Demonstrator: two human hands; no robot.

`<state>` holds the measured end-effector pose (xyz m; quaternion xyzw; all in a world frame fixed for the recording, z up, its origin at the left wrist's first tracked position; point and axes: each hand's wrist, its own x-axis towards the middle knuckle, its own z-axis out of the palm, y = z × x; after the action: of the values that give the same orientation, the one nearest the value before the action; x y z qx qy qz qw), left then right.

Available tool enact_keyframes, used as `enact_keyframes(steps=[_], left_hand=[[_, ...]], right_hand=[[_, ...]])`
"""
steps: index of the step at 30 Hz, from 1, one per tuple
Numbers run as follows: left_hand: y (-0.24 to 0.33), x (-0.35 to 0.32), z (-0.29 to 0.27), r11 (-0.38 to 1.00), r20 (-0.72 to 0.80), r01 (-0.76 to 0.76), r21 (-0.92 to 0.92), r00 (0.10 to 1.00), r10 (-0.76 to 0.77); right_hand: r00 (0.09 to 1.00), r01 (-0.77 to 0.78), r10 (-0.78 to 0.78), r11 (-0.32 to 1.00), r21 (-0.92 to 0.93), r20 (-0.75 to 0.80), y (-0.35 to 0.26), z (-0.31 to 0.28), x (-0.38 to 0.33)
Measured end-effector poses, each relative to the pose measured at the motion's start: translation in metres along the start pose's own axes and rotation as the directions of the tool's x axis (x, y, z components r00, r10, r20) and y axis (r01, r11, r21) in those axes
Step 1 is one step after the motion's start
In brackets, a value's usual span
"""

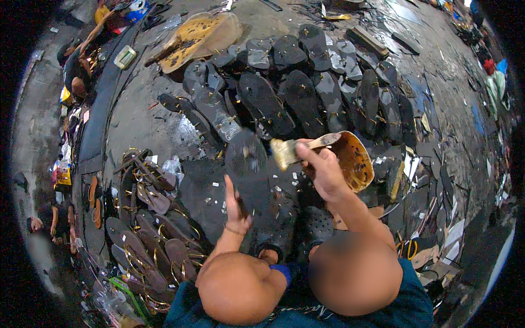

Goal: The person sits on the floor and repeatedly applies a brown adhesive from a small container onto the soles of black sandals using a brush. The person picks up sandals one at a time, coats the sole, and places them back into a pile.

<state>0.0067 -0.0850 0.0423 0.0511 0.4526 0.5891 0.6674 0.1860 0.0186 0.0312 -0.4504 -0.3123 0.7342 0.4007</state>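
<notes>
My left hand (pixel 237 210) grips the lower end of a dark sandal sole (pixel 246 156), which is blurred and stands upright before me. Some of the left fingers are hidden behind the sole. In my right hand (pixel 327 172) is a paintbrush (pixel 285 153), held by its wooden handle with the pale, clumped bristles toward the sole. A small gap shows between bristles and sole. Close behind the right hand stands a cut-open yellowish container (pixel 358 169), its inside smeared brown with dark specks.
Rows of dark soles (pixel 262 101) lie beyond my hands. A larger stained yellow container (pixel 205 41) is at the far left. Finished-looking sandals with gold straps (pixel 150 246) are heaped at the near left. Scraps (pixel 451 235) litter the right. Another person (pixel 76 68) sits at the far left.
</notes>
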Motion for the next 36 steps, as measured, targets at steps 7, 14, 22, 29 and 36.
enact_keyframes(steps=[7, 14, 22, 29, 36], left_hand=[[0.028, 0.081, 0.027, 0.975, 0.070, -0.209, -0.071, 0.974, 0.213], [0.005, 0.103, 0.008, 0.942, 0.351, 0.141, -0.303, 0.936, -0.028], [0.021, 0.091, 0.039, 0.960, 0.056, -0.171, -0.222, 0.981, 0.188], [0.032, 0.083, 0.042, 0.923, -0.087, -0.379, 0.064, 0.919, 0.384], [0.010, 0.100, 0.033, 0.856, -0.054, -0.507, 0.100, 0.856, 0.513]], right_hand=[[0.850, 0.467, -0.499, 0.569, -0.677, 0.167, 0.006, 0.013, 0.006], [0.835, 0.419, -0.287, 0.885, -0.204, 0.470, -0.010, 0.047, -0.023], [0.825, 0.538, -0.532, 0.639, -0.549, 0.189, 0.017, 0.020, -0.004], [0.821, 0.437, -0.563, 0.729, -0.527, -0.097, -0.015, -0.006, 0.012], [0.805, 0.376, -0.574, 0.688, -0.620, -0.150, 0.019, -0.046, 0.038]])
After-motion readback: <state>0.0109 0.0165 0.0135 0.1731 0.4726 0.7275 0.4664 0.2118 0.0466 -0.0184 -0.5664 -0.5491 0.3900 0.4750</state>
